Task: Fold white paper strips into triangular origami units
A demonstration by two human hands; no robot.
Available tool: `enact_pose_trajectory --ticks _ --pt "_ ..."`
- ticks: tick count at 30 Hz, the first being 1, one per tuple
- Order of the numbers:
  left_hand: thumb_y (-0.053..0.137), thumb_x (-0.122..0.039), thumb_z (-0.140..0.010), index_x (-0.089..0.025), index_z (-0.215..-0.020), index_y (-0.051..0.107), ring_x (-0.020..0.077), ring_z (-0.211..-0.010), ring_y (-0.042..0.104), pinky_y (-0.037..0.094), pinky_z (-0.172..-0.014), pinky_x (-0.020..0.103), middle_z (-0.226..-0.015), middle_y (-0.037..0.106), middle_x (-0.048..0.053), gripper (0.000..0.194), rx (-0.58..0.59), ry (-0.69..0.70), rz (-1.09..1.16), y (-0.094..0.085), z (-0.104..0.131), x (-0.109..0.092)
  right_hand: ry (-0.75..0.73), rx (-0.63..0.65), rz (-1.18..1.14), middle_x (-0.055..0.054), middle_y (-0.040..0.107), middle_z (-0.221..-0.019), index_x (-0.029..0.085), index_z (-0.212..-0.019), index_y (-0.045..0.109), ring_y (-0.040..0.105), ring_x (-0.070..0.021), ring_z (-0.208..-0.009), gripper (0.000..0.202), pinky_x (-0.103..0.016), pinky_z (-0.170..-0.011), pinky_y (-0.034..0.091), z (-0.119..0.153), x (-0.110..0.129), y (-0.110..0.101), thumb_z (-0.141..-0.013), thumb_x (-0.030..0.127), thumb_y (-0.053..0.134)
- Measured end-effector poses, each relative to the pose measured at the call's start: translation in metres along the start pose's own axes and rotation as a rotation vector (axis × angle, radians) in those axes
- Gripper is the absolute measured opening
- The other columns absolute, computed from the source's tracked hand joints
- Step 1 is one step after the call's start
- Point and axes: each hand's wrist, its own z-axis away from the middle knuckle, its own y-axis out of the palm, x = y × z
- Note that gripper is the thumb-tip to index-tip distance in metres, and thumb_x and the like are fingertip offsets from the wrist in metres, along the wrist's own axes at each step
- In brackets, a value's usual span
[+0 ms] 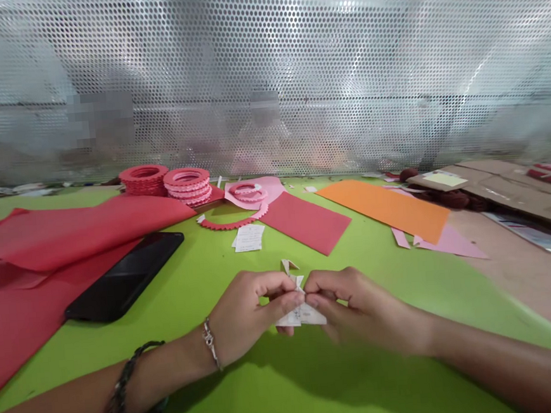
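At the bottom of the frame, your two forearms are reaching in over the green table (295,396), the left one wearing a dark braided bracelet (122,387) and, at the wrist, a silver bracelet (210,344). Just below the centre of the frame, your left hand (248,307) and right hand (364,307) are meeting over a small folded white paper (314,317) with faint print; the fingers of each hand are clamping on it, thumb against forefinger, and its ends are poking out above and below your fingertips. At the left of the frame, a black phone (126,279) is lying aslant beside large red sheets (90,224). Beyond your hands, near the centre, printed white slips (249,238) are lying below a curved, toothed red strip (229,225), with a red rectangle of paper (308,222) resting to their right. Right of centre, an orange sheet (385,207) is partly covering pink paper (454,243). Farther back, left of centre, a red ring stack (144,182) and a pink-and-red ring stack (188,186) are standing side by side, while brown cardboard (503,188) is lying at the right edge. Across the top, a perforated metal panel (263,55) is spanning the frame.
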Motion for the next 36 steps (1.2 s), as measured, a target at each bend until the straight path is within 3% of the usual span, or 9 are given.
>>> enact_pose_trajectory --ticks 6,12,18,21,24,28,30,33,36 --pt "0.043 -0.027 -0.081 -0.015 -0.061 0.047 0.0056 -0.043 0.052 0.038 -0.042 0.013 -0.049 0.049 -0.006 0.024 -0.026 0.011 -0.071 0.001 0.001 -0.002 -0.021 -0.039 0.001 0.005 0.049 -0.051 0.017 -0.074 0.043 0.044 -0.0046 -0.041 0.013 -0.013 -0.039 0.033 -0.001 -0.002 0.007 -0.085 0.023 0.039" --pt "0.040 -0.024 -0.081 -0.016 -0.059 0.039 0.0040 -0.038 0.048 0.033 -0.038 0.011 -0.046 0.043 -0.008 0.024 0.012 0.020 -0.131 0.002 0.002 -0.001 0.026 0.094 -0.154 0.006 0.046 -0.048 0.017 -0.077 0.041 0.045 -0.0046 -0.038 0.016 -0.013 -0.039 0.037 0.000 0.000 0.006 -0.088 0.024 0.032" --pt "0.039 -0.027 -0.079 -0.017 -0.058 0.039 0.0049 -0.038 0.046 0.035 -0.035 0.012 -0.047 0.043 -0.006 0.023 0.070 -0.032 0.074 0.006 0.006 -0.004 -0.014 0.144 -0.177 0.007 0.042 -0.047 0.016 -0.072 0.043 0.041 -0.0043 -0.035 0.022 -0.014 -0.036 0.035 0.001 0.000 0.004 -0.088 0.028 0.032" --pt "0.040 -0.031 -0.079 -0.017 -0.060 0.041 0.0034 -0.032 0.040 0.030 -0.032 0.011 -0.042 0.040 -0.007 0.024 0.091 -0.119 0.223 0.006 0.004 -0.005 -0.073 -0.012 0.036 0.004 0.047 -0.051 0.017 -0.071 0.046 0.045 -0.0059 -0.042 0.021 -0.016 -0.040 0.038 0.002 -0.003 0.003 -0.086 0.030 0.039" --pt "0.040 -0.034 -0.079 -0.017 -0.063 0.041 0.0022 -0.026 0.033 0.024 -0.029 0.010 -0.037 0.039 -0.009 0.024 0.059 -0.137 0.308 0.003 0.000 -0.003 -0.275 -0.185 0.348 -0.003 0.059 -0.075 0.017 -0.093 0.047 0.055 -0.0121 -0.066 0.020 -0.022 -0.056 0.045 0.002 -0.006 0.000 -0.079 0.031 0.052" --pt "0.036 -0.034 -0.082 -0.017 -0.062 0.040 0.0034 -0.028 0.034 0.027 -0.033 0.012 -0.035 0.040 -0.008 0.027 0.078 -0.137 0.317 0.002 -0.003 0.002 -0.573 -0.180 0.622 -0.008 0.062 -0.085 0.016 -0.096 0.049 0.056 -0.0170 -0.078 0.014 -0.030 -0.068 0.044 0.002 -0.007 -0.005 -0.083 0.020 0.047" --pt "0.027 -0.037 -0.085 -0.016 -0.063 0.043 0.0059 -0.033 0.039 0.034 -0.038 0.016 -0.038 0.042 -0.006 0.034 0.071 -0.132 0.268 0.002 -0.002 0.004 -0.529 -0.214 0.581 -0.005 0.062 -0.075 0.017 -0.087 0.052 0.056 -0.0144 -0.068 0.010 -0.027 -0.061 0.043 0.001 -0.005 -0.005 -0.085 0.016 0.043" --pt "0.014 -0.045 -0.085 -0.014 -0.073 0.048 0.0110 -0.047 0.048 0.041 -0.048 0.023 -0.053 0.051 0.001 0.048 0.023 -0.002 0.090 0.002 0.003 0.005 -0.259 -0.285 0.290 -0.001 0.059 -0.066 0.017 -0.079 0.051 0.055 -0.0099 -0.058 0.008 -0.020 -0.052 0.042 0.000 -0.001 -0.003 -0.084 0.017 0.044" --pt "0.025 -0.049 -0.082 -0.013 -0.075 0.054 0.0127 -0.053 0.050 0.040 -0.051 0.024 -0.066 0.058 0.005 0.047 0.038 0.109 -0.163 0.002 0.005 0.003 -0.031 -0.229 -0.055 0.001 0.057 -0.061 0.016 -0.075 0.049 0.056 -0.0081 -0.056 0.010 -0.018 -0.052 0.043 -0.002 0.002 0.002 -0.084 0.018 0.045"
